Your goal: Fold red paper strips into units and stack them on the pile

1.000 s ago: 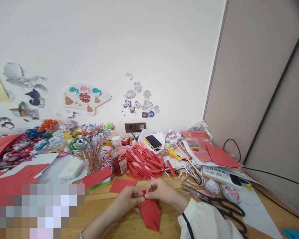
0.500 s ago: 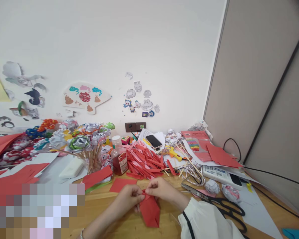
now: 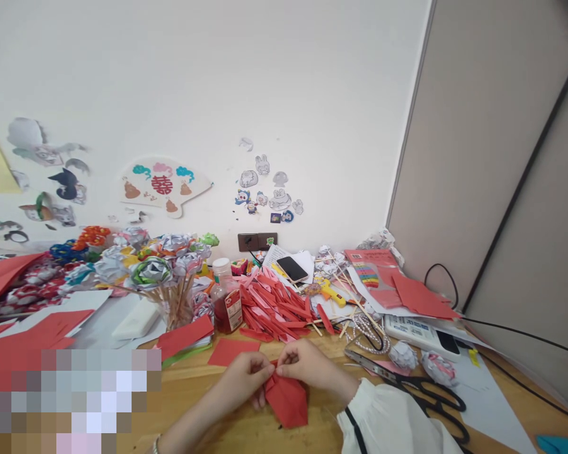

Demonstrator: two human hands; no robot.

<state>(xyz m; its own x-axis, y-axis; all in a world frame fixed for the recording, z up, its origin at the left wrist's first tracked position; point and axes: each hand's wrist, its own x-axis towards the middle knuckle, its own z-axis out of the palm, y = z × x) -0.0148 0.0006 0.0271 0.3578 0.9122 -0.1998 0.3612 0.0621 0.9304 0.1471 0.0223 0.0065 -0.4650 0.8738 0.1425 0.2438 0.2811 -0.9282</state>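
Tabletop (image 3: 184,381), wooden, cluttered, beneath hands (image 3: 307,366); white wall (image 3: 288,75), grey partition (image 3: 478,139)

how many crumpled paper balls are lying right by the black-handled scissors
2: a white ball and, to its right, a pink-and-white ball, both just beyond the scissors.

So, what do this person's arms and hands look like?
Both are ungloved. Left hand: bare forearm, with a thin, pale bracelet near the bottom edge. Right hand: loose off-white sleeve, gathered at the cuff, with a dark band.
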